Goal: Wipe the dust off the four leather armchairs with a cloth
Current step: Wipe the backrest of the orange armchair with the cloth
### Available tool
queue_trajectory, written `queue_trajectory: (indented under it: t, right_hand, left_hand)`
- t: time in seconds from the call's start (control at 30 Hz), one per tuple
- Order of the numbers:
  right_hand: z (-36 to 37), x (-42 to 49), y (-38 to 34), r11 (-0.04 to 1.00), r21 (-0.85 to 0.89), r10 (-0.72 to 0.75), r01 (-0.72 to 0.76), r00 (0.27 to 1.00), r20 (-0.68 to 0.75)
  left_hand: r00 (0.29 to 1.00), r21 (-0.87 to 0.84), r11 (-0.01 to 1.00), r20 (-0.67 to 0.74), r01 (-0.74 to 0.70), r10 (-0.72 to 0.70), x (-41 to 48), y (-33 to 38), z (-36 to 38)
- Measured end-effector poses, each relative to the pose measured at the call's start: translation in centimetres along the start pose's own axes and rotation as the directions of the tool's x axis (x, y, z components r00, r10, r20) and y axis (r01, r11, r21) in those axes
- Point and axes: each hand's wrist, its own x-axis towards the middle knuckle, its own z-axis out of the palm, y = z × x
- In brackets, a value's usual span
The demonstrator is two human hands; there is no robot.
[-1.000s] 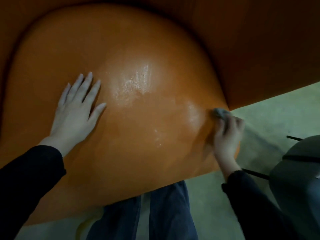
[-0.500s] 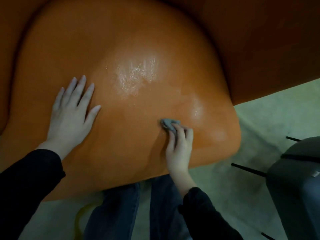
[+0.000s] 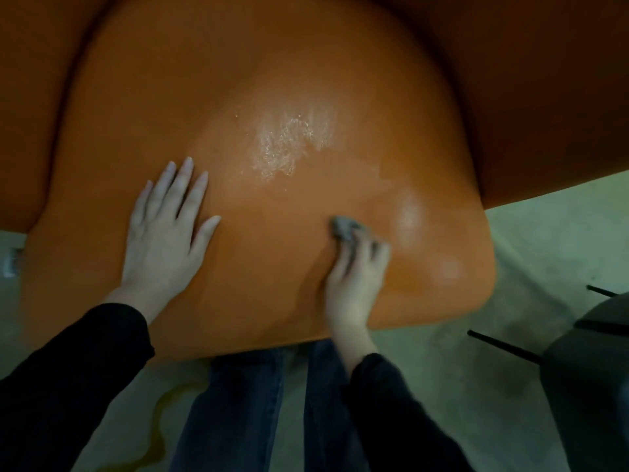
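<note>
An orange leather armchair (image 3: 272, 80) fills most of the head view, its rounded seat cushion bulging toward me. My left hand (image 3: 163, 233) lies flat on the cushion's left part, fingers straight and spread. My right hand (image 3: 354, 277) presses a small grey cloth (image 3: 342, 228) onto the cushion's front middle, fingers bent over it; only the cloth's far edge shows beyond the fingertips. Shiny wet streaks mark the leather above and to the right of the cloth.
A dark grey chair (image 3: 592, 369) with thin black legs (image 3: 500, 345) stands at the right edge. The floor (image 3: 544, 233) is pale green. My legs in blue jeans (image 3: 245, 410) stand against the cushion's front edge. The armchair's backrest and side (image 3: 544, 97) rise at the right.
My right hand slid the cloth from the cushion's right edge leftward to the front middle. My left hand stayed flat on the leather; the view shifted a little.
</note>
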Motion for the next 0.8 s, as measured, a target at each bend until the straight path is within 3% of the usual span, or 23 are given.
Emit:
queue_trajectory:
  t: [0.1,0.13,0.33,0.47,0.67,0.8]
  right_hand:
    - [0.0,-0.6,-2.5,0.974,0.172,-0.187,0.147,0.950,0.251]
    - [-0.6,0.6,-3.1,0.967,0.192,-0.215,0.166,0.937,0.275]
    - [-4.4,12.7,-4.8,0.949,0.094,-0.314,0.301,0.928,0.198]
    - [0.0,16.2,-2.4,0.934,-0.007,-0.348,0.357,0.914,0.211]
    - [1.0,4.8,-1.8,0.790,0.163,-0.605,0.591,0.709,0.362]
    - [-0.7,4.7,-1.7,0.662,0.299,-0.736,0.687,0.521,0.433]
  left_hand:
    - [1.000,-0.008,1.000,0.003,0.030,-0.030,-0.2,0.4,0.0]
    - [0.999,-0.001,0.999,0.014,0.033,-0.033,-0.1,0.6,-0.2]
    - [0.998,0.021,0.998,0.014,0.056,-0.056,-0.2,0.9,0.0]
    - [0.997,0.005,0.997,-0.008,0.080,-0.080,-0.3,0.9,0.1]
    - [0.996,0.035,0.996,0.000,0.085,-0.085,-0.3,1.0,0.1]
    - [0.995,0.011,0.995,-0.006,0.097,-0.097,-0.2,1.1,-0.3]
